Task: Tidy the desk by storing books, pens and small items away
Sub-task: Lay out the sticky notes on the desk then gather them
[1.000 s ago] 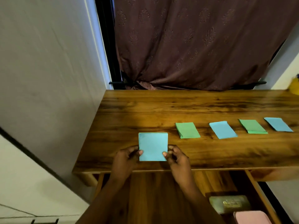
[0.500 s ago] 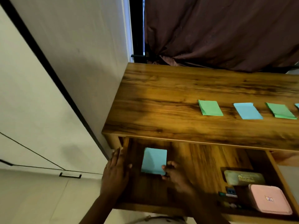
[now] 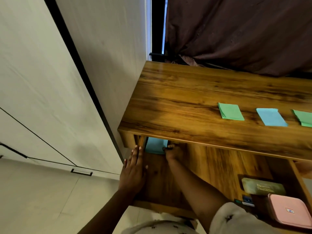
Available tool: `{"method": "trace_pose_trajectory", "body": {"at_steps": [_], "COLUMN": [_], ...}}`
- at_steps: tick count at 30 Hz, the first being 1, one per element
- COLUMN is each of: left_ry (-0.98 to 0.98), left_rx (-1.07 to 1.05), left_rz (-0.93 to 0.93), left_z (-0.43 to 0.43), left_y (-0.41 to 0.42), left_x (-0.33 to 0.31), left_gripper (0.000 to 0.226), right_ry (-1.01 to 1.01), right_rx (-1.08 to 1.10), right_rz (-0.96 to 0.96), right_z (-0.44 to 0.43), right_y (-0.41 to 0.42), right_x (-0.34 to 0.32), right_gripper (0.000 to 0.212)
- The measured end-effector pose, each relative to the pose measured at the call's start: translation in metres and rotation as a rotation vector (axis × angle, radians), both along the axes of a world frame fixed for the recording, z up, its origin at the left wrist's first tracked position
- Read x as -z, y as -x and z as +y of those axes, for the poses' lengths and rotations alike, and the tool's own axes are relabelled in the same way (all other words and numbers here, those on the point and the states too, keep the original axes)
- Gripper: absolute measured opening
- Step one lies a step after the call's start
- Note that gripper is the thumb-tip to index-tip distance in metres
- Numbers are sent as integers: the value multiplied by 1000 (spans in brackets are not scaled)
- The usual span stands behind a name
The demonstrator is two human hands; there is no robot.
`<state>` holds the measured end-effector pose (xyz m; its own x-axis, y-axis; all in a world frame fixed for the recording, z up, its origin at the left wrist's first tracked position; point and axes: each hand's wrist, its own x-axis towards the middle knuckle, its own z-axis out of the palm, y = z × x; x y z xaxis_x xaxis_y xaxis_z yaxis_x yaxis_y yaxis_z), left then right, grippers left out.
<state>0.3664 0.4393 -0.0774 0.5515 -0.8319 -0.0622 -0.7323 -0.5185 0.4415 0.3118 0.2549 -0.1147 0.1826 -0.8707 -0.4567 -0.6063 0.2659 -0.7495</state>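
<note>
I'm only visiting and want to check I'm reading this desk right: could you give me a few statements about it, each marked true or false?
1. The blue pad lies in the open drawer, partly under the desk top. True.
2. The left hand holds a pen. False: it rests flat on the drawer's left wall, holding nothing.
3. The right hand grips the blue pad's right edge. True.
4. The desk top is bare. False: a green pad, a second blue pad and a further green pad lie on it in a row.
5. A pink case lies at the drawer's right end. True.
</note>
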Motion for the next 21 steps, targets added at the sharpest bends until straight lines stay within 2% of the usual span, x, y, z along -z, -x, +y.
{"method": "trace_pose_trajectory", "body": {"at_steps": [2, 5, 8, 12, 17, 21], "left_ry": [-13, -35, -43, -53, -40, -41], "left_rx": [-2, 0, -1, -4, -9, -8], "left_rz": [-12, -29, -41, -48, -33, -56], "left_z": [-1, -2, -1, -1, 1, 5], "left_y": [1, 1, 1, 1, 3, 3], "left_x": [1, 1, 0, -1, 1, -1], "left_gripper": [73, 74, 75, 76, 75, 74], "right_ry": [-5, 53, 98, 107, 106, 136], "right_rx": [16, -81, -169, -151, -188, -356], "right_rz": [-22, 36, 76, 116, 132, 200], "right_z": [-2, -4, -6, -9, -2, -7], "right_y": [-3, -6, -6, 1, 4, 12], "right_x": [-2, -3, -3, -2, 0, -9], "right_gripper": [23, 21, 32, 23, 32, 37]}}
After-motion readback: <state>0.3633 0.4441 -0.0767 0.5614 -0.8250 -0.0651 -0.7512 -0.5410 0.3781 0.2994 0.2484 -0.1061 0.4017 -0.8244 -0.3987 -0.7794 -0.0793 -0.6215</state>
